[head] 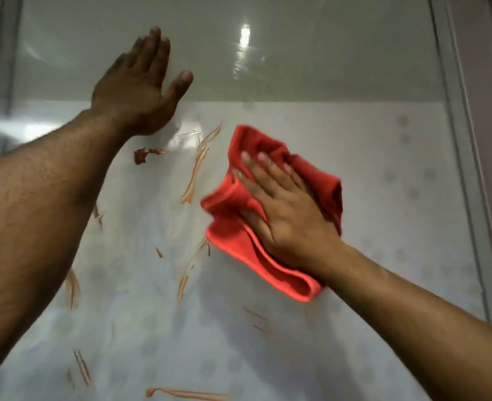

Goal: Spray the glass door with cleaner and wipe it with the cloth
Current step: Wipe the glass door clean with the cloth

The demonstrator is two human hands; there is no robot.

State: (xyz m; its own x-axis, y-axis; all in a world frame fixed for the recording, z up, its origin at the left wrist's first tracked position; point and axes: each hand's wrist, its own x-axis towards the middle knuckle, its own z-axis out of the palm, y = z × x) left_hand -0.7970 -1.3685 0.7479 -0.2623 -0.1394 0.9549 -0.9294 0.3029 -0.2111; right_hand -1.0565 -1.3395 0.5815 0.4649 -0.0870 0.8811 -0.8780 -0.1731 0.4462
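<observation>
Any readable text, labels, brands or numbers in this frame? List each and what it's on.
None. No readable text in this view.
Red cloth under the right hand: no tag or label showing.
Glass door: only orange-brown smears and faint grey dots, no print.
Door frame: plain, no markings.
Left hand: flat, open, holding nothing.

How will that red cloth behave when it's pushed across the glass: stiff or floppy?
Likely floppy: the red cloth lies in loose folds under the right hand. It probably bunches when pushed, since its top edge is already crumpled. It looks light and seems to stay up only because the flat palm presses it to the glass door.
</observation>
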